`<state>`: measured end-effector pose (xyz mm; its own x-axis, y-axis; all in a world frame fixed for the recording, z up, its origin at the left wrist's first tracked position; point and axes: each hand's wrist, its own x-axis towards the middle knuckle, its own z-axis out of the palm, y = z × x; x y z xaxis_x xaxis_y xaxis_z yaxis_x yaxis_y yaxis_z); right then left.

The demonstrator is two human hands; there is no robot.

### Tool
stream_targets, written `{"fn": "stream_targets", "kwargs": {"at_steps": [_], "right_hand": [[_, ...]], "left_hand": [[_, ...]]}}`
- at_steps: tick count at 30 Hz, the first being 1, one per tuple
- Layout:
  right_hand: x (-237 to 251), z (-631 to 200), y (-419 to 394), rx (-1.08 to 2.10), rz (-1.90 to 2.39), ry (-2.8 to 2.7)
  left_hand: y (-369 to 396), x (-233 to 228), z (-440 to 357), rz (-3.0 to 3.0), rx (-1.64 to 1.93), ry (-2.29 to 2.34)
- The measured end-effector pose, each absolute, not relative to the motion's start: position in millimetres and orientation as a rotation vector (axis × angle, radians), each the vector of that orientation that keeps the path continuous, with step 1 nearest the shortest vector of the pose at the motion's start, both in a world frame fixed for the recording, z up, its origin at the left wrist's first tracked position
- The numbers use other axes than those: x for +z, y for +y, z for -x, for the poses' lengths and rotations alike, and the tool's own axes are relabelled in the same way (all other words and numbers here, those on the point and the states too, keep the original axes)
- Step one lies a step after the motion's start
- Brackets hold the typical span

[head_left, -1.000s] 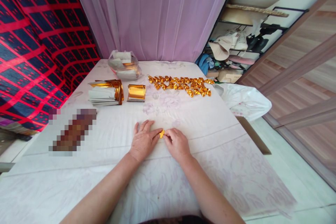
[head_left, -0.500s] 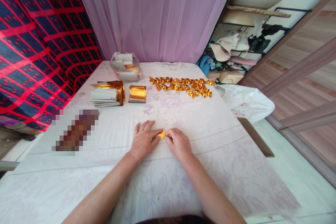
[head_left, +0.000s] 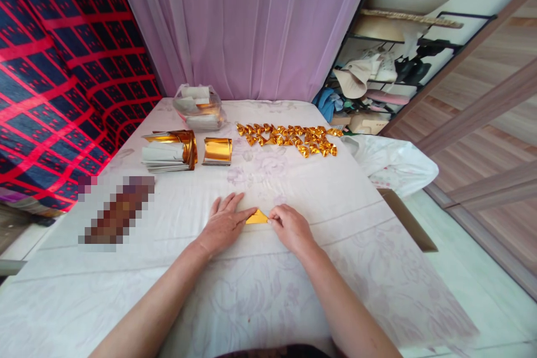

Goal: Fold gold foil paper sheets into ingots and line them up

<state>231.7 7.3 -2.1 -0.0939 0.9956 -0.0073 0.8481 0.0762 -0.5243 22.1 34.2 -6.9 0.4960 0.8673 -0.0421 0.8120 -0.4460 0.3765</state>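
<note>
A small folded piece of gold foil paper (head_left: 257,217) lies flat on the white flowered tablecloth (head_left: 319,190) in front of me. My left hand (head_left: 222,224) rests palm down with its thumb pressing the paper's left end. My right hand (head_left: 289,226) pinches the paper's right end between thumb and fingers. The paper shows as a flat triangle between the two hands.
Several finished gold folded pieces (head_left: 289,137) lie in rows at the far middle. A stack of gold and white sheets (head_left: 168,151), a gold roll (head_left: 218,151) and a clear bag (head_left: 199,106) sit far left. A white plastic bag (head_left: 394,165) hangs at the right edge.
The hands have drawn slightly apart, and more of the gold paper shows between them, now a wider flat triangle. The view shifted a little.
</note>
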Motion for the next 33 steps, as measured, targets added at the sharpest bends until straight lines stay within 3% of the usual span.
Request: {"fn": "stream_targets", "kwargs": {"at_steps": [20,33], "right_hand": [[-21,-234,-1,0.407,1.635,-1.913],[-26,-248,3,0.522,1.462,-1.672]], "left_hand": [[20,-3,-38,-2.282,0.495,1.614],[21,-11,-36,-2.314,0.569,1.534]]}}
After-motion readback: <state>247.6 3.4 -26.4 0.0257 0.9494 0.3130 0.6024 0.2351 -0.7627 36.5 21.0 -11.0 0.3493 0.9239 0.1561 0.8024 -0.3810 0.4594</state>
